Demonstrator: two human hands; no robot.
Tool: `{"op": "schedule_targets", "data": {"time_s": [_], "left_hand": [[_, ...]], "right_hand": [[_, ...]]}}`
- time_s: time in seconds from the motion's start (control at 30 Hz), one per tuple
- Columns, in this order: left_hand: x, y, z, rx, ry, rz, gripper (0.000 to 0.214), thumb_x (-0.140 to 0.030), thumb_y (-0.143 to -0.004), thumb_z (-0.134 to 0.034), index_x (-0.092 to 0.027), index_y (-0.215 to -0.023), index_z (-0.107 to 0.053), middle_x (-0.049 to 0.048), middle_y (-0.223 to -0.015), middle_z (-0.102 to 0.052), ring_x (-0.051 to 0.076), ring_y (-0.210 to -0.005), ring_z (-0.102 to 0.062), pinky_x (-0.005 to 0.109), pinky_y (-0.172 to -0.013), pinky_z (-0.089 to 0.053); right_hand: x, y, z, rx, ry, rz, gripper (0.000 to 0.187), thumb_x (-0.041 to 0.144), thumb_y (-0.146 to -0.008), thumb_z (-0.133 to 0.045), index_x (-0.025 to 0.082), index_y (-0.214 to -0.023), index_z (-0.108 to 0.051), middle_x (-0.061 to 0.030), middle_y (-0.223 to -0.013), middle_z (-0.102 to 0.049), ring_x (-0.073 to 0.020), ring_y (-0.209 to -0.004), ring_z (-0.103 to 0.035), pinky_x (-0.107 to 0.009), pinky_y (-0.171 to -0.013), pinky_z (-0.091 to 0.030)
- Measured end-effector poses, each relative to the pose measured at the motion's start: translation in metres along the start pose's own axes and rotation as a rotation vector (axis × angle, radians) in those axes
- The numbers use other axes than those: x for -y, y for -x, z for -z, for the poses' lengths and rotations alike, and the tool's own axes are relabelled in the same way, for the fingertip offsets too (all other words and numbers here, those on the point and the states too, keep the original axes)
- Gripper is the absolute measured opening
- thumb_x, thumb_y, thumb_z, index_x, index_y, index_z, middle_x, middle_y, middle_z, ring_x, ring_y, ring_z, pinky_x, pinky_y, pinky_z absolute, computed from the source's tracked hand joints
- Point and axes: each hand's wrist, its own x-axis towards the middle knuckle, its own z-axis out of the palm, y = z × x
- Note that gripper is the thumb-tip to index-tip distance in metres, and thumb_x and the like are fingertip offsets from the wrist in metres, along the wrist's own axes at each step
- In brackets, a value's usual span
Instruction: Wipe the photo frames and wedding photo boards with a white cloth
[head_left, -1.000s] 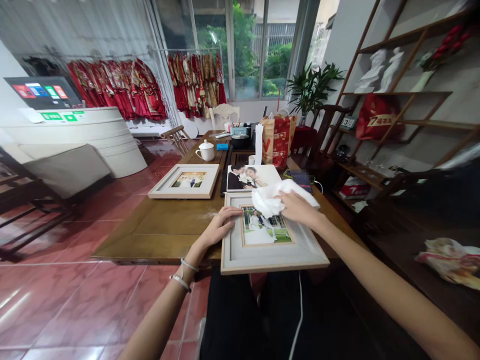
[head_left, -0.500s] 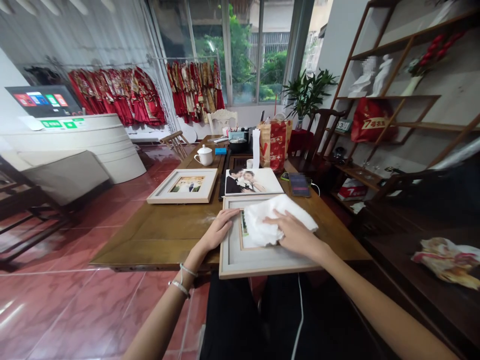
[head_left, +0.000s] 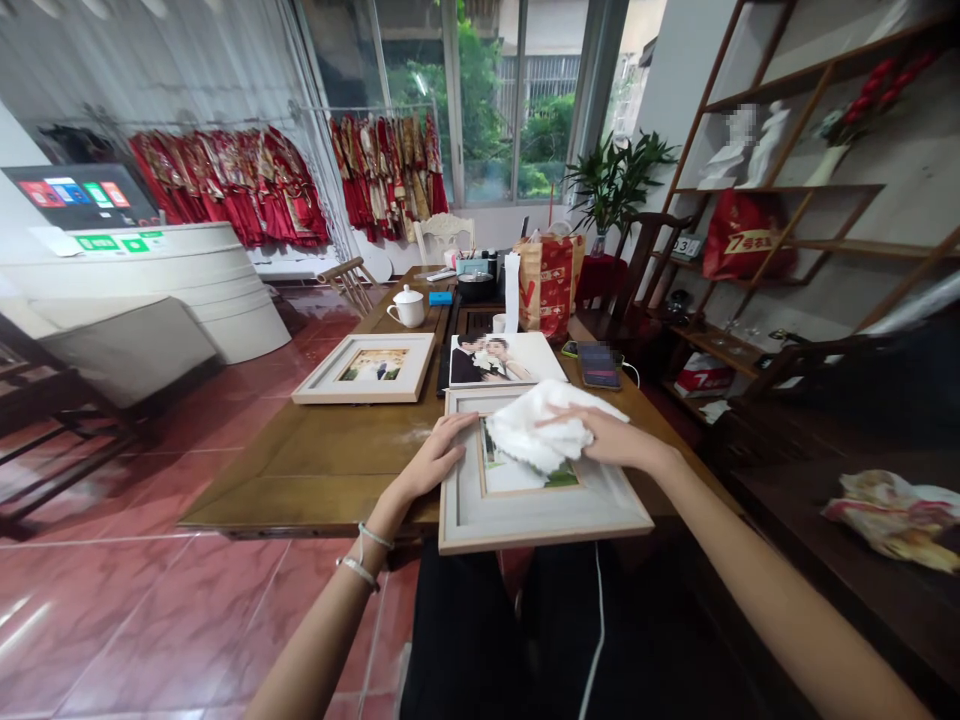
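A light wooden picture frame (head_left: 540, 535) lies at the table's near edge, jutting slightly past it. Its inner photo is partly hidden by a white cloth (head_left: 532, 430). My right hand (head_left: 600, 435) is closed on the cloth over the frame's upper right half; the fingers are somewhat blurred. On the frame's left side rests my left hand (head_left: 442, 450), fingers stretched out flat across the edge. Just behind the frame is a photo print of a couple (head_left: 510, 360). Farther left lies a second picture frame (head_left: 364, 395) with a small photo inside.
The wooden table (head_left: 315, 490) also bears a white lidded mug (head_left: 407, 306), a blue box (head_left: 441, 298), a paper bag (head_left: 551, 285) and a phone (head_left: 598, 365) on a cable. A white cord (head_left: 600, 630) hangs at my lap. Shelves (head_left: 810, 190) stand right.
My right hand has shifted slightly up and right with the cloth, which is now more bunched. More of the framed photo's lower part shows. My left hand has stayed in place.
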Motion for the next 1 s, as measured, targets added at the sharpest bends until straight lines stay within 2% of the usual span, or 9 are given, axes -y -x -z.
{"op": "schedule_targets", "data": {"time_s": [0.13,0.23,0.33,0.47,0.6,0.73,0.8,0.9,1.0], "left_hand": [[-0.001,0.000,0.000,0.006,-0.009,0.001,0.048,-0.016,-0.086,-0.041,-0.020,-0.134,-0.041,0.0093,-0.137,-0.044,0.025,-0.127,-0.033,0.047,-0.109,-0.022],[-0.001,0.000,0.000,0.011,-0.016,0.010,0.049,-0.015,-0.085,-0.041,-0.020,-0.134,-0.041,0.0095,-0.137,-0.043,0.024,-0.127,-0.033,0.046,-0.110,-0.021],[0.000,0.000,-0.001,0.006,-0.017,0.009,0.047,-0.016,-0.086,-0.040,-0.020,-0.133,-0.042,0.0095,-0.136,-0.044,0.025,-0.127,-0.033,0.046,-0.109,-0.022],[0.000,-0.001,-0.001,-0.003,-0.021,0.006,0.046,-0.017,-0.086,-0.040,-0.020,-0.132,-0.043,0.0097,-0.134,-0.046,0.024,-0.126,-0.034,0.045,-0.109,-0.023],[-0.001,-0.001,-0.002,-0.005,-0.022,0.024,0.047,-0.015,-0.085,-0.040,-0.020,-0.132,-0.044,0.0092,-0.133,-0.046,0.025,-0.125,-0.035,0.046,-0.109,-0.023],[-0.002,-0.001,-0.002,-0.002,-0.009,0.027,0.047,-0.014,-0.085,-0.041,-0.020,-0.131,-0.044,0.0095,-0.133,-0.046,0.024,-0.126,-0.034,0.045,-0.110,-0.022],[-0.002,0.000,-0.001,0.004,0.000,0.023,0.047,-0.014,-0.085,-0.041,-0.019,-0.132,-0.043,0.0098,-0.134,-0.045,0.024,-0.126,-0.034,0.046,-0.110,-0.021],[-0.004,0.000,-0.001,0.003,0.007,0.020,0.047,-0.015,-0.086,-0.041,-0.021,-0.132,-0.042,0.0094,-0.135,-0.044,0.025,-0.127,-0.033,0.048,-0.110,-0.021],[-0.004,-0.001,0.000,0.001,0.004,0.015,0.048,-0.015,-0.086,-0.041,-0.023,-0.133,-0.041,0.0087,-0.136,-0.044,0.025,-0.128,-0.033,0.048,-0.110,-0.021]], "right_hand": [[-0.024,-0.023,0.001,-0.254,0.256,0.042,0.058,0.003,-0.071,-0.051,0.024,-0.124,-0.055,-0.0037,-0.129,-0.056,-0.0231,-0.131,-0.036,-0.045,-0.109,-0.022],[-0.031,-0.029,-0.005,-0.320,0.328,0.028,0.062,-0.001,-0.067,-0.048,0.022,-0.124,-0.056,-0.0051,-0.129,-0.056,-0.0234,-0.131,-0.035,-0.048,-0.109,-0.021],[-0.027,-0.019,-0.014,-0.236,0.262,0.019,0.065,-0.003,-0.064,-0.047,0.023,-0.122,-0.057,-0.0046,-0.127,-0.057,-0.0234,-0.130,-0.037,-0.049,-0.108,-0.023],[0.002,0.023,-0.019,-0.078,0.107,0.055,0.063,0.000,-0.064,-0.049,0.027,-0.120,-0.059,-0.0018,-0.125,-0.059,-0.0231,-0.128,-0.040,-0.047,-0.110,-0.020],[0.046,0.071,-0.002,0.073,-0.141,-0.035,0.053,0.008,-0.072,-0.051,0.031,-0.120,-0.059,0.0000,-0.127,-0.058,-0.0241,-0.123,-0.047,-0.042,-0.106,-0.030],[0.064,0.085,0.019,0.255,-0.241,0.019,0.039,0.019,-0.077,-0.055,0.031,-0.113,-0.064,0.0013,-0.117,-0.065,-0.0225,-0.107,-0.059,-0.032,-0.093,-0.045],[0.054,0.076,0.017,0.184,-0.121,-0.043,0.043,0.015,-0.075,-0.053,0.032,-0.113,-0.064,0.0012,-0.118,-0.064,-0.0236,-0.108,-0.059,-0.033,-0.093,-0.044],[0.024,0.046,0.000,-0.059,0.149,-0.192,0.059,0.004,-0.068,-0.049,0.032,-0.118,-0.061,-0.0006,-0.125,-0.059,-0.0272,-0.118,-0.051,-0.040,-0.100,-0.037],[-0.003,0.007,-0.015,-0.287,0.280,-0.230,0.063,0.000,-0.069,-0.048,0.026,-0.126,-0.054,-0.0045,-0.128,-0.056,-0.0273,-0.127,-0.041,-0.046,-0.106,-0.029]]}}
